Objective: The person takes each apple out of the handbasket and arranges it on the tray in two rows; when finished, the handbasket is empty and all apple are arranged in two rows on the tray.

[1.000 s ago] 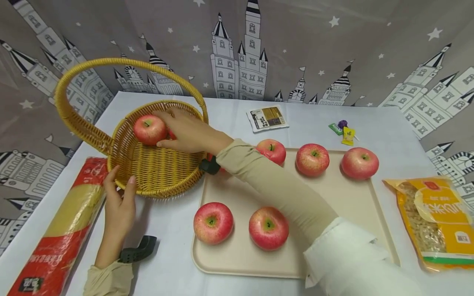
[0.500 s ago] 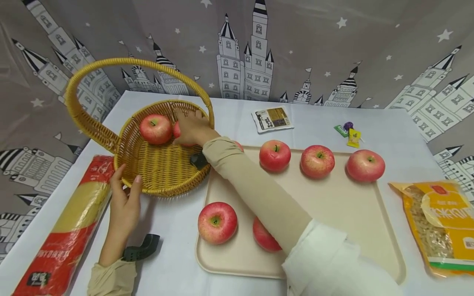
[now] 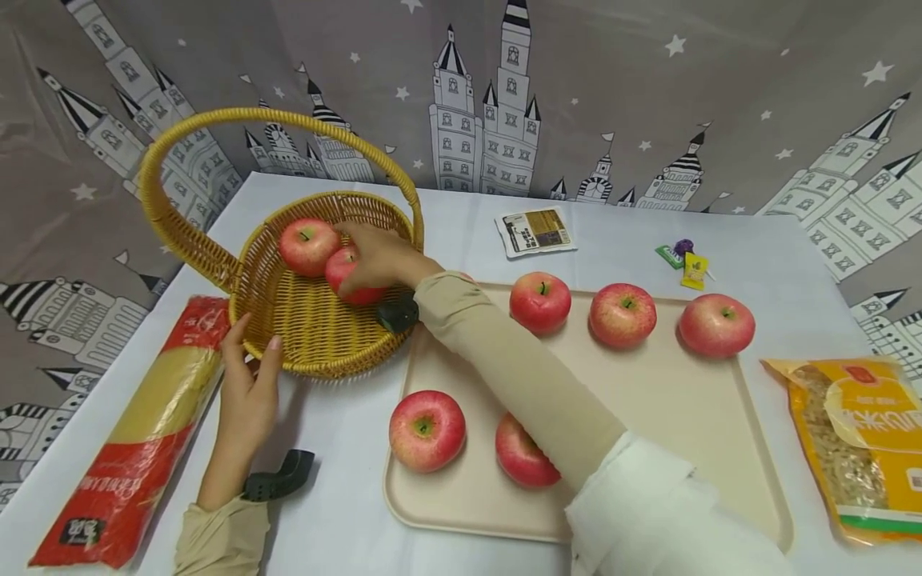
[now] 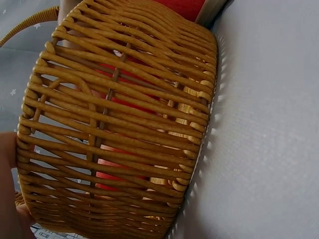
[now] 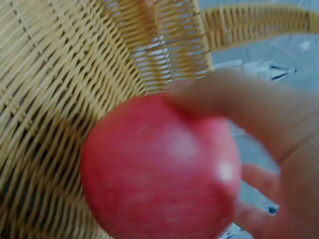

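Note:
A yellow wicker basket [image 3: 324, 360] with a tall handle stands on the left of the table. Inside it, a red apple [image 3: 308, 246] lies near the back wall. My right hand [image 3: 385, 256] grips a second apple [image 5: 159, 169] beside it, thumb and fingers round its sides in the right wrist view. My left hand [image 3: 248, 400] holds the basket's near-left rim, its fingertips at the edge. In the left wrist view red apple skin shows through the woven side [image 4: 119, 119].
A beige tray [image 3: 677, 416] holds several apples [image 3: 428, 430]; my right arm crosses it and partly covers some. A red and yellow packet [image 3: 151, 424] lies at left, an orange bag [image 3: 857, 448] at right. Behind are a small sachet [image 3: 536, 232] and wrapped candies [image 3: 684, 260].
My right hand moved off the left apple and closed round the one beside it, which has shifted slightly toward me. The left hand stays at the rim; the head view shifted a little.

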Tool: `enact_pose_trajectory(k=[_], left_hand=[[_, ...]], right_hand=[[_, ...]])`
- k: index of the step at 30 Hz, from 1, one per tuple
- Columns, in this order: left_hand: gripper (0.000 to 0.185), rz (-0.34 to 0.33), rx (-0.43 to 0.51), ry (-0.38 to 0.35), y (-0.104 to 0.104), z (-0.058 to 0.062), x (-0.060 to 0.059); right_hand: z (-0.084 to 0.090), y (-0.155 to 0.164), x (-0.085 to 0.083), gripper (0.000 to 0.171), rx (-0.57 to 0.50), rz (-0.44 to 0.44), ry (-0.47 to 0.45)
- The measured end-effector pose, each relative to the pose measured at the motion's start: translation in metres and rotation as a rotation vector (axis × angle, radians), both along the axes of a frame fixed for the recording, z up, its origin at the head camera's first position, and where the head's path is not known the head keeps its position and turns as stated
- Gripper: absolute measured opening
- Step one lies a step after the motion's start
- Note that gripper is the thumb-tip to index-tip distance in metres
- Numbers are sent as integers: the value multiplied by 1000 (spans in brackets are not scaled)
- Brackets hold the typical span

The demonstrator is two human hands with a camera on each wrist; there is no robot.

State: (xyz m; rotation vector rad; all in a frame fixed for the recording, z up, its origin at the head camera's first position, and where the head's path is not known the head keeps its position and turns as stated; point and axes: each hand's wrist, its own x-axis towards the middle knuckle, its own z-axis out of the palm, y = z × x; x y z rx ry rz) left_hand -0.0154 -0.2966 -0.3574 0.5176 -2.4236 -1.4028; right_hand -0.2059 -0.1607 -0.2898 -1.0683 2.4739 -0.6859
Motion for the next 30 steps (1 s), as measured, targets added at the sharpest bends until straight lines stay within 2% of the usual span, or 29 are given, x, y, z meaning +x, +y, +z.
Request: enact_pose_trajectory(k=[4,7,10,13,16,20,25,30], left_hand=[[56,13,-9,-9,0,0,1],[57,9,-11,-10,1,-1,2],[56,-2,-21,-5,2,0,0],[56,0,-35,-8,2,0,-1],[56,12,-35,-15,1,-1,0],[56,14,-35,-12,-1,-2,1],[55,4,-31,20,-3,-3,2],[56,-1,-38,15,-5,-3,2]], right_hand=[[10,14,13,80,-99,52,15],[22,40,26,75,-170,94,48],[32,77,39,68,-257,132,80],[36,118,52,61,-335,146,75],[34,162,65,54,-347,110,89],[22,223,87,52,-292,10,124],[-8,291,123,60,-249,-95,191],[-42,332,166,64,-268,-225,239]])
